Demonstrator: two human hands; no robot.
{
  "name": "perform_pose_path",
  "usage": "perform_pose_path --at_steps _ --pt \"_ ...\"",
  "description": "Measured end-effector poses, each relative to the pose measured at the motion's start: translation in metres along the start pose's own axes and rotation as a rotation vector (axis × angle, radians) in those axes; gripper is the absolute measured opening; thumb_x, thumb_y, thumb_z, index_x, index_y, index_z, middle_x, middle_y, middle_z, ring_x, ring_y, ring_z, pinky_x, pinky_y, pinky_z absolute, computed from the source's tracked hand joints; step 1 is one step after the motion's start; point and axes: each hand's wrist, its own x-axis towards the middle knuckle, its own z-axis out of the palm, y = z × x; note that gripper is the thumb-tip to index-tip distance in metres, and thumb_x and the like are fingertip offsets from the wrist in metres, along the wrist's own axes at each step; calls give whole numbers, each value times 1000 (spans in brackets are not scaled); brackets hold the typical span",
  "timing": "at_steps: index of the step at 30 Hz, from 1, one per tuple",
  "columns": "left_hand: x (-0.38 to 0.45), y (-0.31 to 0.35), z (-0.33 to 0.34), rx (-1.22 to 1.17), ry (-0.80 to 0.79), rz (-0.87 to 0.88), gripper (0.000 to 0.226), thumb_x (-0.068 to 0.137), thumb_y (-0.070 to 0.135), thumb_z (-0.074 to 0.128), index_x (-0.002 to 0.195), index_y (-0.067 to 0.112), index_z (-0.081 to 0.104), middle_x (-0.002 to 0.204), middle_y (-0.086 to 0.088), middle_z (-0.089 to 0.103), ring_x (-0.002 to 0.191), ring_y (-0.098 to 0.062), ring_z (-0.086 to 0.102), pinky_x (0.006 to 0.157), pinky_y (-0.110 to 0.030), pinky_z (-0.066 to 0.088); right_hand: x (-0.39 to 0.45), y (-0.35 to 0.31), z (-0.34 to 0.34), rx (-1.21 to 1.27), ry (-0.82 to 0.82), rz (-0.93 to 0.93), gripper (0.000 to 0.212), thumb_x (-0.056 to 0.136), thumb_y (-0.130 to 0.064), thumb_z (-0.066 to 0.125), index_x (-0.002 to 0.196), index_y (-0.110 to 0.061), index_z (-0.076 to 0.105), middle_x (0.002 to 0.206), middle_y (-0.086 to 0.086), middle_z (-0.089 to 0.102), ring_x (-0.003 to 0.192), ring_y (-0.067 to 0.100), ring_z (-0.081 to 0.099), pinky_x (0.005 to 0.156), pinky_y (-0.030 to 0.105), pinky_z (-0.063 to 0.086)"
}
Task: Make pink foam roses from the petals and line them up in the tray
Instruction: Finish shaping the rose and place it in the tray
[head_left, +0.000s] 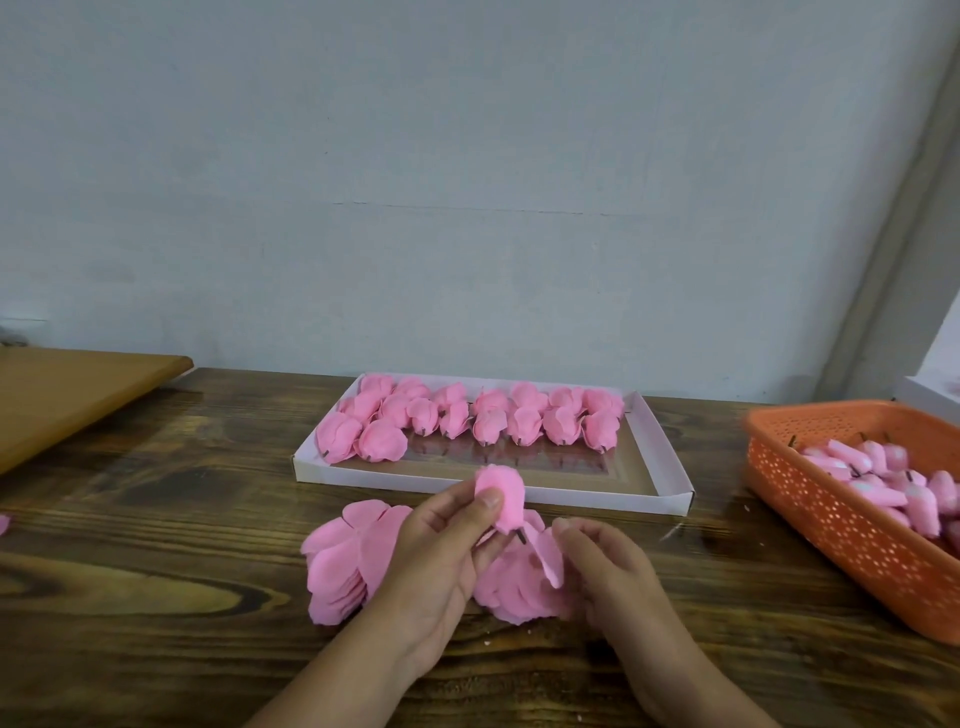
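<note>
Just in front of the tray (670, 501), I am pinching a half-built rose (503, 498) in my left hand (441, 561), while my right hand (605, 558) fingers are lifting a loose petal (548, 553), probably for wrapping next.

Left hand (447, 540) up off counter (156, 519), thumb and fingers pinching half-built pink rose (504, 499), dark stem end pointing down. Right hand (602, 566) just beside it, pinching loose petal (548, 558). Petal pile (337, 561) on counter under both hands. White tray (670, 467) behind, finished roses (467, 415) lined along far side. Orange basket (831, 525) at right, holding pink buds (883, 483).
</note>
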Motion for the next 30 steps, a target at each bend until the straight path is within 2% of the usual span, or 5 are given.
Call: perform_pose_path --at_steps 4,10,18,25,30 --pt "0 -2 -2 40 -8 33 50 70 19 78 114 -1 70 107 -18 77 98 -24 76 75 -23 60 -1 0 -3 99 -128 133 41 82 -39 75 112 -13 65 90 17 76 63 17 66 54 26 52" --pt "-1 -6 -3 328 -23 125 34 71 36 79 103 24 81 103 -6 79 101 -19 75 80 -27 61 4 1 -7 137 41 57 27 84 -6 74 110 -6 65 85 12 77 69 23 72 61 33 58" --pt "-4 -13 -4 579 -62 220 23 86 15 77 108 22 79 105 6 79 103 -10 73 83 -21 58 0 -4 -4 140 217 -209 18 84 -5 75 100 -10 66 71 7 73 56 16 67 60 35 59" --pt "-7 -19 -2 768 -189 312 26 86 46 74 110 36 78 109 13 77 105 -7 71 86 -23 59 -3 -2 -1 187 193 -328 19 84 -3 74 99 -11 66 75 11 74 67 21 71 74 45 58" --pt "-4 -21 -5 797 -178 334 23 87 46 71 108 40 77 110 15 76 107 -7 71 90 -26 59 -4 2 0 163 120 -358 17 88 -1 68 97 -16 70 83 11 76 73 22 71 78 46 57"
